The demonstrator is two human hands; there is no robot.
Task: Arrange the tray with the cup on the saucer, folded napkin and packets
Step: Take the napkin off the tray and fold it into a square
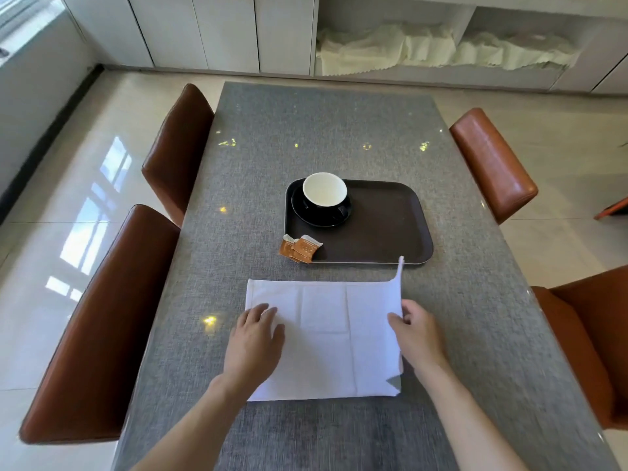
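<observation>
A white napkin (326, 338) lies spread on the grey table in front of me. My left hand (253, 338) rests flat on its left part. My right hand (416, 334) pinches the napkin's right edge, which is lifted off the table with one corner standing up. Beyond it sits a dark brown tray (384, 226). A black cup with a white inside (324, 192) stands on a black saucer (319, 217) in the tray's far left corner. Orange packets (299, 249) lie across the tray's near left corner.
Brown leather chairs stand at the table's sides: two on the left (102, 321) (176, 147), two on the right (492, 164) (591, 338). White cabinets and shelves with pale cloth (441, 49) line the far wall.
</observation>
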